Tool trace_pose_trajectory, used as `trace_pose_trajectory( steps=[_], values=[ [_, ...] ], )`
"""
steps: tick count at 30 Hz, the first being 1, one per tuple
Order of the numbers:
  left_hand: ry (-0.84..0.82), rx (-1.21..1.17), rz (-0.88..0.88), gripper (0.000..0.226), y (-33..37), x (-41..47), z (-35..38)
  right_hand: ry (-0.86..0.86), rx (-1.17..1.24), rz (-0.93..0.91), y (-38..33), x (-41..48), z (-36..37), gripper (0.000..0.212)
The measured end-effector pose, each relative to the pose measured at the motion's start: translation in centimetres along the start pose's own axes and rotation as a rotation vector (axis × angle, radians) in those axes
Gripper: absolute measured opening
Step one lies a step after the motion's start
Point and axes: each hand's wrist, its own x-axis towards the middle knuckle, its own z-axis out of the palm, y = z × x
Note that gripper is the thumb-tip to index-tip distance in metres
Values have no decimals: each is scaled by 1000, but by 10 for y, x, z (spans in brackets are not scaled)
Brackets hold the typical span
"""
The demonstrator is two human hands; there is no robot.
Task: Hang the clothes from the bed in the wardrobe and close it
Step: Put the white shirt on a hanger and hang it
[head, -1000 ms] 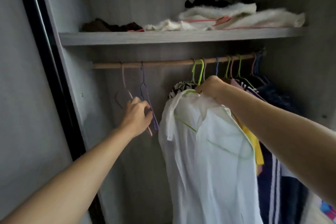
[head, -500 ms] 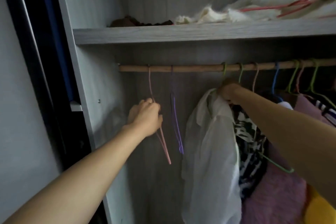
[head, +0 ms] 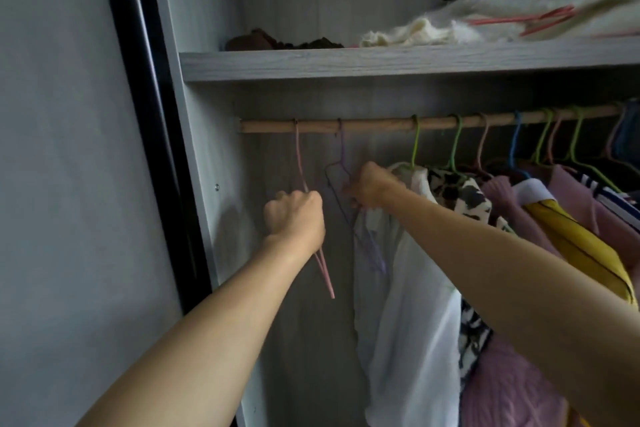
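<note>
Two bare hangers on the rod (head: 381, 124): left hand (head: 294, 215) grips the pink hanger (head: 298, 156), right hand (head: 372, 184) curls at the purple hanger (head: 342, 149) (grasp unclear). One white shirt (head: 415, 288) hangs at its four o'clock.

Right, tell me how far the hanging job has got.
Done: the white shirt hangs on the rod. In hand: the left hand grips an empty pink hanger; the right hand is at the purple hanger. Left: closing the open wardrobe; the bed is unseen.

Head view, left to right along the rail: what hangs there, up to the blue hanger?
empty pink hanger → empty purple hanger → white shirt → black-and-white top → pink garment → blue hanger
</note>
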Motion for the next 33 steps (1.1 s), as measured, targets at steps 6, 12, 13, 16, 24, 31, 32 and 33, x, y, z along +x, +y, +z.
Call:
trace_pose_trajectory(
  steps=[6,12,13,16,24,31,32,33],
  values=[
    [-12,-94,156,27,5,-19,-9,332,175,118,5,-29,-48,37],
    [34,-202,310,25,19,-38,-20,435,-54,121,45,-117,-93,27],
    [35,-210,337,25,25,-42,-21,460,-90,126,58,-136,-96,27],
    [23,-230,430,26,54,-60,-26,534,-114,213,101,-196,-114,26],
    [-59,-318,734,24,186,-159,-56,666,-205,510,231,-383,-187,21],
    [-149,-404,993,29,341,-308,-108,730,-332,812,339,-598,-261,21],
    [-166,-414,1030,31,364,-333,-114,736,-342,848,351,-630,-271,21],
    [-187,-424,1068,31,385,-357,-119,740,-356,877,363,-660,-280,21]
  ],
)
